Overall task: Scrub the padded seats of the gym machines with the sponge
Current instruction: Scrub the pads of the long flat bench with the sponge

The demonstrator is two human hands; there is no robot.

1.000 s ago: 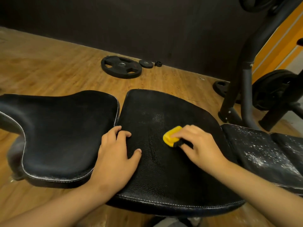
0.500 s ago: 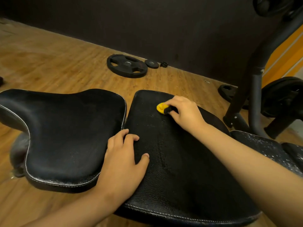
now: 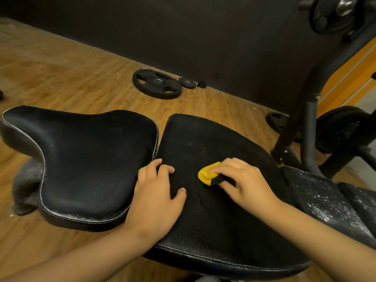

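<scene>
A yellow sponge with a dark scouring side (image 3: 208, 174) lies pressed on the middle black padded seat (image 3: 203, 143). My right hand (image 3: 246, 182) grips the sponge, fingers curled over its right part. My left hand (image 3: 156, 192) rests flat on the same seat's left edge, fingers spread, fingertips at the gap beside a second black seat (image 3: 85, 159) on the left. A third pad (image 3: 325, 200) at the right is speckled with white residue.
Black machine frame tubes (image 3: 309, 127) rise at the right, with weight plates mounted on them (image 3: 343, 129). A large weight plate (image 3: 156, 83) and a small one (image 3: 187, 82) lie on the wooden floor near the dark wall.
My right hand pushed the sponge to the seat's far edge half a second ago, then pulled it back toward the seat's middle. My left hand stayed in place.
</scene>
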